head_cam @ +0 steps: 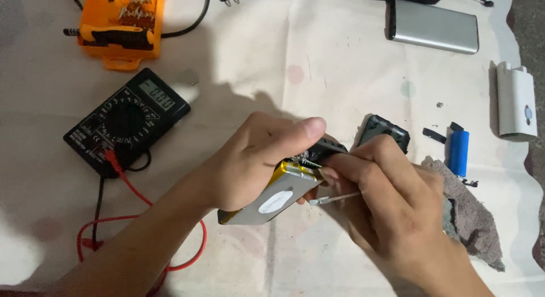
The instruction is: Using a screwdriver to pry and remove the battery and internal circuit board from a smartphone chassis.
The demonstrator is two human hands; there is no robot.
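Head view looked straight down on a counter [340, 58] covered in pale cloth, where the left hand [255, 160] was closed around a flat silver pouch battery with yellow tape along its edge [278, 200], thumb stretched over a small black circuit part [326, 149] at the battery's top end, near the middle of the frame. The right hand [386, 189] was pinched shut on a thin white stick [335, 199], its tip touching the battery's upper edge just below the exposed solder points. For that kind of work a steady grip seemed to matter most: the battery held flat and unbent, and the stick kept off the bare contacts and wires, since a slip there looked risky. A black digital multimeter with red and black leads [125, 124] lay at the left, an orange plastic tool case [122, 24] at the upper left, a blue cylindrical cell [458, 153] and a grey rag [471, 217] at the right, and a silver power bank [434, 25] at the upper right.
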